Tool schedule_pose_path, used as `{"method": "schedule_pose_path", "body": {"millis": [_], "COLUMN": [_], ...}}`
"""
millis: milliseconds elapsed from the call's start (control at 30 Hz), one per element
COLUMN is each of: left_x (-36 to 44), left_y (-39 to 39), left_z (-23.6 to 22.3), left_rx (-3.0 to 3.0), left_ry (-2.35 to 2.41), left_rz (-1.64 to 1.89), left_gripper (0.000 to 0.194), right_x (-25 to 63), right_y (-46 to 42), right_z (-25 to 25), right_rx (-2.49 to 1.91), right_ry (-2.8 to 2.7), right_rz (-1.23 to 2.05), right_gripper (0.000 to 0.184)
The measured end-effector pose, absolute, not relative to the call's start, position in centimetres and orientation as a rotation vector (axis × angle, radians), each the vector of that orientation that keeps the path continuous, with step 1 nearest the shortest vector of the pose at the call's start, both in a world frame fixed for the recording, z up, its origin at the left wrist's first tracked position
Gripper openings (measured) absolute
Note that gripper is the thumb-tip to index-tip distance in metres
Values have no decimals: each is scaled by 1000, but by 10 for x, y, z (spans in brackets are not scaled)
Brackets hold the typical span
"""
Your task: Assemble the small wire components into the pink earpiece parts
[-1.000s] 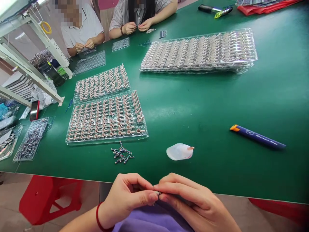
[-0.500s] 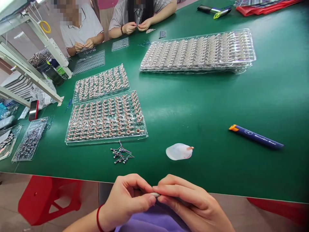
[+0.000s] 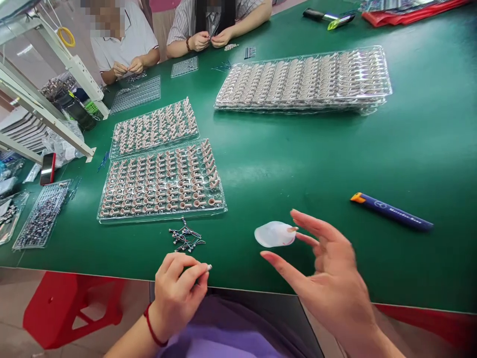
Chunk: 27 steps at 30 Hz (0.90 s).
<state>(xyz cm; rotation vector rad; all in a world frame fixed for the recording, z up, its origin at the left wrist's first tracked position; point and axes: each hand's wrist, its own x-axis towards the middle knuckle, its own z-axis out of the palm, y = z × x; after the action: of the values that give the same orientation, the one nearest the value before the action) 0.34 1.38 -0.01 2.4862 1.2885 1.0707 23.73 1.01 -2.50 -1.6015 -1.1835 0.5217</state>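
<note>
My left hand sits at the near edge of the green table, fingers curled, pinching a tiny light-coloured part at thumb and fingertip. My right hand is raised over the table with fingers spread, holding nothing, its fingertips close to a small white dish with a pink piece on its rim. A little heap of wired parts lies just beyond my left hand. Behind it is a clear tray filled with pink pieces.
A second tray of pink pieces and a large stack of clear trays lie further back. A blue utility knife rests at the right. Two other people work at the far left. A red stool stands below.
My hands were pinched together at the table edge; they have separated. The right hand opened and rose toward the white dish, while the left kept the small part.
</note>
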Motion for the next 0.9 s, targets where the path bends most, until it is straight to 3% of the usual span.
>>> {"method": "schedule_pose_path", "body": {"millis": [100, 200, 433, 667, 900], "left_x": [2, 5, 8, 14, 16], "left_y": [15, 14, 11, 9, 7], "left_z": [-5, -4, -5, -2, -2], "left_rx": [2687, 2725, 2683, 2689, 2714], "left_ry": [1319, 1392, 1448, 1520, 1548], "left_rz": [1039, 1058, 1050, 1029, 991], "left_gripper": [22, 18, 19, 17, 15], "right_x": [241, 242, 240, 232, 235], "right_y": [13, 9, -10, -20, -18], "right_z": [-26, -29, -30, -28, -28], "right_rx": [-1794, -1714, -1303, -1273, -1162], "right_ry": [-1333, -1417, -1793, -1697, -1788], "right_rz": [587, 544, 744, 787, 772], "right_gripper": [55, 44, 42, 29, 31]}}
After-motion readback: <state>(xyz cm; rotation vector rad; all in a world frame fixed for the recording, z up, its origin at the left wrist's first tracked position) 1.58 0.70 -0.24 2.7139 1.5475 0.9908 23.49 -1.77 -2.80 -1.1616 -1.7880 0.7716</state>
